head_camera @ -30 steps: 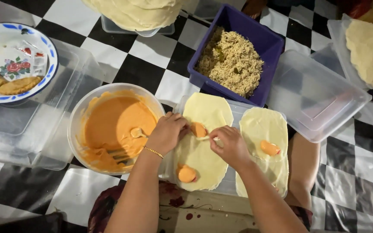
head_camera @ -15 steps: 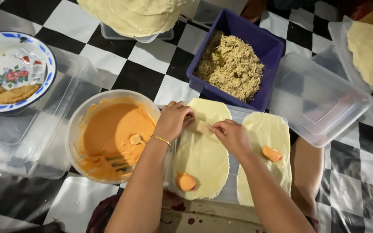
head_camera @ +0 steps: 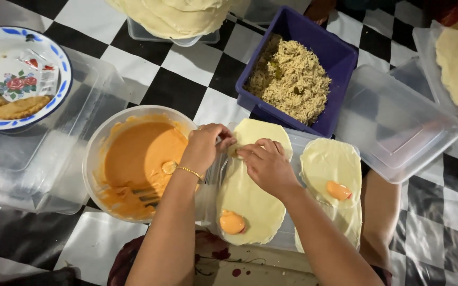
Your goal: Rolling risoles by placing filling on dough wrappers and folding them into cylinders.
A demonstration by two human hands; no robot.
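Two pale dough sheets lie side by side on a clear plastic lid. My left hand [head_camera: 209, 145] and my right hand [head_camera: 265, 164] meet over the far end of the left sheet [head_camera: 250, 204], fingertips pinched on a small bit there; what they hold is hidden. An orange dab [head_camera: 232, 222] sits near that sheet's near end. The right sheet [head_camera: 331, 182] carries another orange dab [head_camera: 338, 190]. A white bowl [head_camera: 95, 159] of orange sauce with a fork in it stands just left of my left wrist, which wears a thin bracelet.
A purple tub [head_camera: 340, 58] of shredded brownish filling sits beyond the sheets. Clear plastic containers [head_camera: 398, 127] lie right and left. A blue-rimmed floral plate [head_camera: 64, 85] holds fried pastries at far left. Stacked dough rounds [head_camera: 178, 16] rest at the top. The cloth is black-and-white checked.
Both hands moved from the middle of the left sheet up to its far end. The orange dab that lay under them there is no longer visible.
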